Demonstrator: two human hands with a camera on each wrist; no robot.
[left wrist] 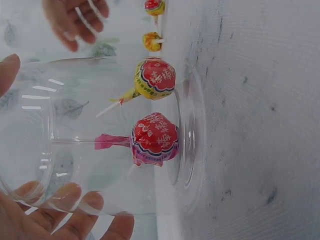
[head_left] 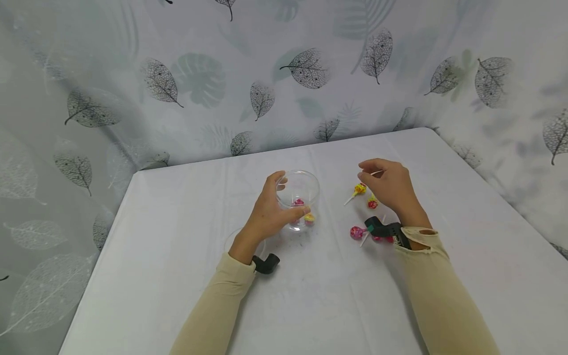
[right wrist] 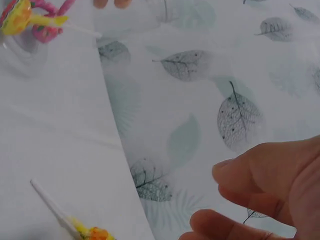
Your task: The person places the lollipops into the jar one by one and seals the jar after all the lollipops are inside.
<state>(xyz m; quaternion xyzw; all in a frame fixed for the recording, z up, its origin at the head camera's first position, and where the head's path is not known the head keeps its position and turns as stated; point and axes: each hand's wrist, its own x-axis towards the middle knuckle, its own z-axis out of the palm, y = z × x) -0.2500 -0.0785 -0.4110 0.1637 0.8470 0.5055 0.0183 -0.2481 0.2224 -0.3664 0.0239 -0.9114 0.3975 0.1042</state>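
My left hand (head_left: 268,212) grips a clear jar (head_left: 311,191) from its left side, thumb across the front and fingers round the back. Inside, as the left wrist view shows, a pink-and-red lollipop (left wrist: 155,140) and a yellow-and-red lollipop (left wrist: 155,79) rest with their heads at the jar's bottom. The right hand (head_left: 390,183) hovers over the table with loosely bent fingers and nothing between them. Just below its fingertips lies a yellow lollipop (head_left: 360,189), with a yellow-and-red lollipop (head_left: 372,202) beside it.
Several pink lollipops, one at the front (head_left: 356,232), lie partly hidden under the right wrist's camera (head_left: 377,227). A clear round piece (head_left: 228,241) lies behind the left wrist. Leaf-patterned cloth (head_left: 262,101) borders the white table (head_left: 177,222) at the back and sides.
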